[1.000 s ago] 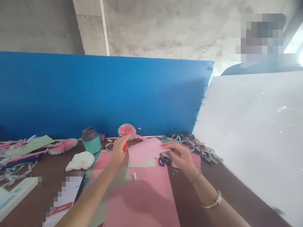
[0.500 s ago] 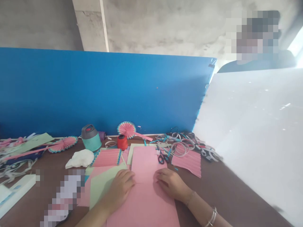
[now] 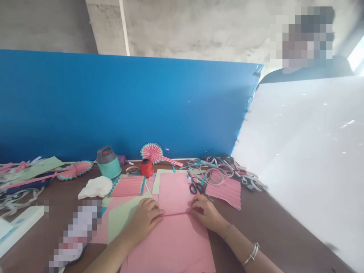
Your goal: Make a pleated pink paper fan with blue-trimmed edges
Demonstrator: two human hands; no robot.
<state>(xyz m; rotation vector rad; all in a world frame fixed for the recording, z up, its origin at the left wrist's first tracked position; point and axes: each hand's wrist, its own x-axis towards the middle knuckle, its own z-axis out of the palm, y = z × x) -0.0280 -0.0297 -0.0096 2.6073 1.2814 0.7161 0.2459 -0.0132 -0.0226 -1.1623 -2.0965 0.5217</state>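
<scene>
A pink sheet of paper (image 3: 173, 193) lies lengthwise on the table in front of me, over more pink paper (image 3: 176, 246). Across it runs a narrow raised fold. At the fold's left end, my left hand (image 3: 145, 220) is closed, thumb and fingers pinching the paper. My right hand (image 3: 209, 214) pinches the right end in the same way. Just beyond my right fingers lie black-handled scissors (image 3: 196, 188). Pale green paper (image 3: 122, 216) lies partly under my left forearm.
A pleated pink piece with blue edging (image 3: 127, 186) and white cloth (image 3: 95, 187) lie left. Behind stand a teal container (image 3: 109, 167) and red thread spool (image 3: 146, 168), near a round pink fan (image 3: 152, 152). Coiled straps (image 3: 218, 175) lie right. A person (image 3: 309, 74) is behind the white panel (image 3: 307, 144).
The crease between my hands has become a raised fold. Both hands now pinch it at its ends, the right hand slightly higher in view. The view has tilted down a little.
</scene>
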